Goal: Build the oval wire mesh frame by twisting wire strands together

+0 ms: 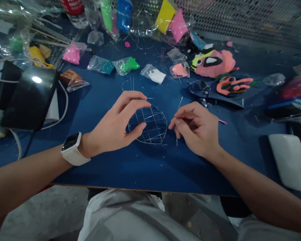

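Note:
A leaf-shaped wire frame point(154, 124), with a twisted rim and a grid of thin crossing wires, lies on the blue table. My left hand point(120, 120) rests over its left side, fingers curved and apart, the fingertips at the upper rim and the thumb over the grid. To the right of the frame, my right hand point(197, 129) has its thumb and fingers pinched on a short straight wire point(181, 101), which slants up and down past the fingertips. Behind the left hand, a few loose wire ends point(131, 83) stick out.
Blue-handled pliers point(215, 95) lie beyond my right hand, near colourful clay figures point(213, 63). Bagged clay, such as a green packet point(130, 64) and a white one point(157, 76), lines the back. A black phone-like device point(30, 100) with cables stands left; a white case point(289, 160) lies right.

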A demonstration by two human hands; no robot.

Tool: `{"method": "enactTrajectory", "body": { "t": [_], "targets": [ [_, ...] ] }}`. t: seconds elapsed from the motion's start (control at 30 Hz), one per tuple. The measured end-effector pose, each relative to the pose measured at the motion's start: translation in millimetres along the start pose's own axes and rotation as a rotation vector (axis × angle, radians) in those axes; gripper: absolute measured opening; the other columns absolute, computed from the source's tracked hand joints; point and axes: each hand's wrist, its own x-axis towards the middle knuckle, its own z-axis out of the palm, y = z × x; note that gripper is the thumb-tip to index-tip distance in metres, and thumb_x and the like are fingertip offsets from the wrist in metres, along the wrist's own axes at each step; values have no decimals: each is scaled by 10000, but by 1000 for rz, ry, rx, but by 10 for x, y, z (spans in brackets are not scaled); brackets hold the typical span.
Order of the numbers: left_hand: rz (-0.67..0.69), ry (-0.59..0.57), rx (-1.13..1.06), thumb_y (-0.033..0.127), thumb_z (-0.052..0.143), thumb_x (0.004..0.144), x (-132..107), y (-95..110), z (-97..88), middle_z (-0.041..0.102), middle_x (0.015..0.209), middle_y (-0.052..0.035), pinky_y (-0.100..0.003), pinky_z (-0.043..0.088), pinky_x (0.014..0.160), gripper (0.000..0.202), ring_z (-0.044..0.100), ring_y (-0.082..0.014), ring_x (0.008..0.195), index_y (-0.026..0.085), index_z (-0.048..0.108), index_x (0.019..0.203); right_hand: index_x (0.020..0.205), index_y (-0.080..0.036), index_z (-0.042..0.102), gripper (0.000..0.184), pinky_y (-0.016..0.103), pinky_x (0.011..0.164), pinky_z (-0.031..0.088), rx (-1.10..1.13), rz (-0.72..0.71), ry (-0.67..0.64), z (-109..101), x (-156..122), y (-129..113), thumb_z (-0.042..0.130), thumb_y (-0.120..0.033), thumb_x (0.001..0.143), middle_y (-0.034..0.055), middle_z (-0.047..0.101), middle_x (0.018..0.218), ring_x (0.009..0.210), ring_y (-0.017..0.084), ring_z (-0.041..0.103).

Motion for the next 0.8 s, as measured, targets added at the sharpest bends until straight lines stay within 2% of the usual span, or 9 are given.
{"method": "enactTrajectory", "body": {
  "t": [0.1,0.2,0.27,0.4,0.53,0.6,0.7,0.8],
  "targets": [
    [-15,-11,-25,235,644,1032,-18,9,10,632,1411,-139,-510,647,1011,346,684,-298,1263,217,578,1371,979,-252,600,139,267,439,462,11,39,-6,6,15,-33,631,-117,972,-12,761,767,486,111,608],
    [-35,-6,-51,220,641,1027,-27,25,2,624,1410,-135,-460,675,901,326,731,-232,1063,219,595,1351,1064,-259,600,193,261,438,455,25,69,-3,4,19,-45,672,-118,955,-25,771,762,485,117,613],
    [-44,-13,-59,209,640,1026,-26,30,-2,625,1404,-133,-443,676,866,321,730,-208,999,216,597,1344,1139,-259,621,235,263,442,468,25,85,-4,1,15,-59,690,-129,955,-23,786,775,484,120,620],
    [-31,-23,-39,195,649,1023,-20,20,-3,648,1375,-133,-428,667,854,306,719,-222,1030,207,600,1324,1122,-233,690,165,264,456,499,16,114,-27,-1,18,-119,692,-164,972,10,811,810,503,119,644],
    [3,-38,-5,197,650,1024,-25,4,1,639,1392,-141,-440,659,872,186,707,-258,1108,210,641,1209,1084,-223,669,118,250,411,490,134,212,-43,-1,40,-137,709,-192,977,11,810,801,467,114,641],
    [7,-38,-1,199,646,1029,-27,11,-3,640,1389,-137,-430,655,852,148,707,-229,1030,213,653,1176,1103,-225,651,148,244,379,482,221,269,-48,-10,51,-112,721,-204,975,3,809,791,440,118,639],
    [-41,10,-56,229,641,1046,-19,41,-18,675,1299,-107,-378,637,754,169,658,-143,798,215,654,1214,1156,-222,660,209,237,325,442,296,328,-61,-39,65,-69,742,-217,964,-5,812,781,399,120,625],
    [-101,96,-169,250,614,1071,-2,43,-35,701,1209,-68,-354,625,721,162,651,-124,751,231,648,1228,1153,-201,704,216,235,293,392,265,323,-70,-72,85,-57,752,-212,944,8,821,785,361,107,585]
  ]
}}
